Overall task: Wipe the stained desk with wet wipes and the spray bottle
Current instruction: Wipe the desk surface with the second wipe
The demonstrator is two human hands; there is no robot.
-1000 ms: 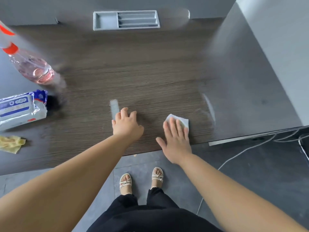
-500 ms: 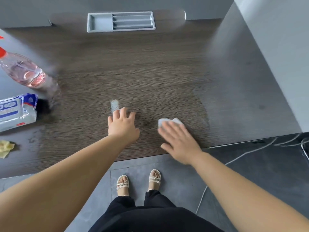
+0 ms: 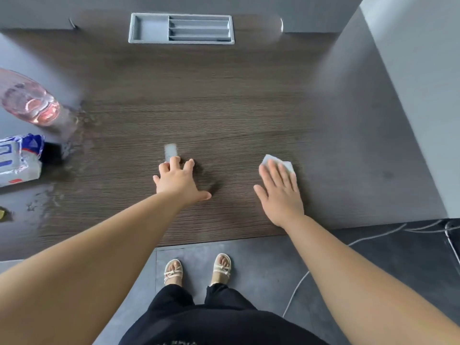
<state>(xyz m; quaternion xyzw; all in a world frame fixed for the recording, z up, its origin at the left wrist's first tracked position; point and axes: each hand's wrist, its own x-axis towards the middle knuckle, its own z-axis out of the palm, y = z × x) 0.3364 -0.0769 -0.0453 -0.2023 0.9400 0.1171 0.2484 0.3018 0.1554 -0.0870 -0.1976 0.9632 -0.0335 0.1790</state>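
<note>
A dark wood-grain desk [image 3: 224,108] fills the view. My right hand [image 3: 280,192] lies flat with straight fingers and presses a folded white wet wipe [image 3: 286,164] onto the desk near its front edge. My left hand [image 3: 179,181] rests on the desk to the left of it, fingers bent, fingertips down, holding nothing. A clear spray bottle with pink liquid [image 3: 29,100] stands at the far left. Just in front of it lies the wet wipes pack [image 3: 18,160]. Greyish stains [image 3: 52,195] mark the desk beside the pack.
A grey recessed tray [image 3: 181,28] sits in the desk's back edge. A grey partition wall [image 3: 410,108] bounds the right side. A yellow scrap [image 3: 3,212] shows at the left edge. Cables [image 3: 373,237] run across the floor below the desk, by my sandalled feet.
My right hand has slid the wipe to the right along the desk after moving it left. My left hand has stayed in place. The view has shifted slightly.
</note>
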